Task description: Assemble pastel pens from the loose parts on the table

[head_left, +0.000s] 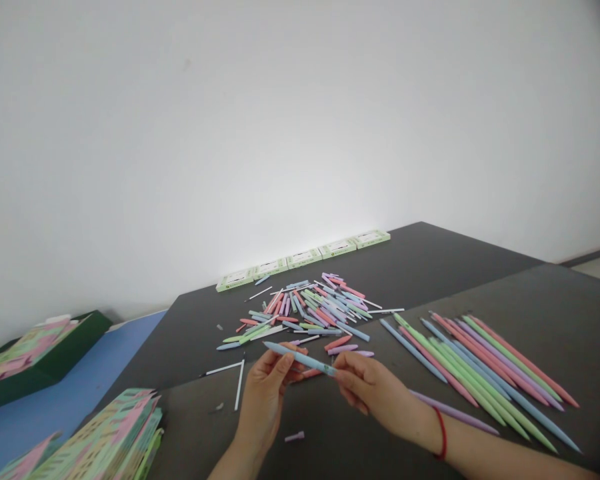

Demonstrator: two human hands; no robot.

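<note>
A light blue pen (305, 359) is held nearly level between both hands. The fingers of my left hand (270, 383) are closed round its pointed left part, and my right hand (363, 381) pinches its right end. Just beyond the hands spreads a loose pile of pen parts (325, 310) in blue, pink, green and purple, with thin white refills among them. A small purple piece (295, 437) lies on the table in front of me. To the right, several long assembled-looking pens (473, 377) lie side by side at a slant.
Flat green-and-white boxes (304, 258) line the black table's (430, 260) back edge by the wall. At the lower left are stacked printed packages (105, 437). Farther left, a dark green box (55, 363) with pink and green packages stands on a blue surface (87, 373).
</note>
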